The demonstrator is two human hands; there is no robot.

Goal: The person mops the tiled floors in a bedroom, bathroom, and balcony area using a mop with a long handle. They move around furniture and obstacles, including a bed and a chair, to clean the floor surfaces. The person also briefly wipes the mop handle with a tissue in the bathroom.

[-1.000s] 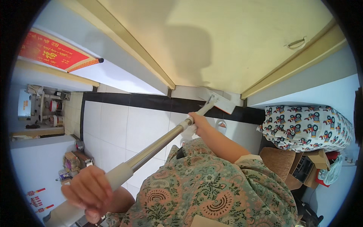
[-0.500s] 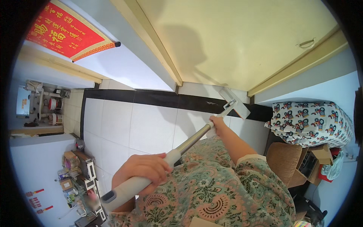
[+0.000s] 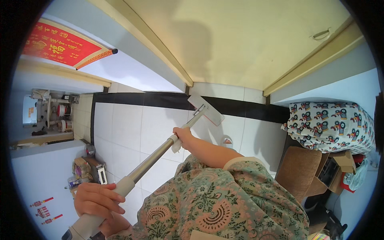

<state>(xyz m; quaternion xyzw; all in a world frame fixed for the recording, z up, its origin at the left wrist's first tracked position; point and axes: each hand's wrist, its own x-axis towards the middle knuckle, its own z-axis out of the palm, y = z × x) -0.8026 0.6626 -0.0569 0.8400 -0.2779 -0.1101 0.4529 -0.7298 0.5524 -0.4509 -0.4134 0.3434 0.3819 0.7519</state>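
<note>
Pale yellow door (image 3: 256,44), upper centre of frame. White tile floor (image 3: 120,124), centre, crossed by black strip (image 3: 248,109). Mop (image 3: 152,159) runs diagonally, lower left to centre. Mop head (image 3: 213,115) overlaps strip and tile; seems flat, contact underneath hidden. Left hand (image 3: 98,203), lower left: fingers wrapped round mop's thick upper end. Right hand (image 3: 183,135), centre: fingers closed round mop near its head.

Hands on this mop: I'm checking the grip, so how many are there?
2. On the mop, the left hand grips near the top end; the right hand grips farther down, closer to the flat head. Neither is hidden.
</note>
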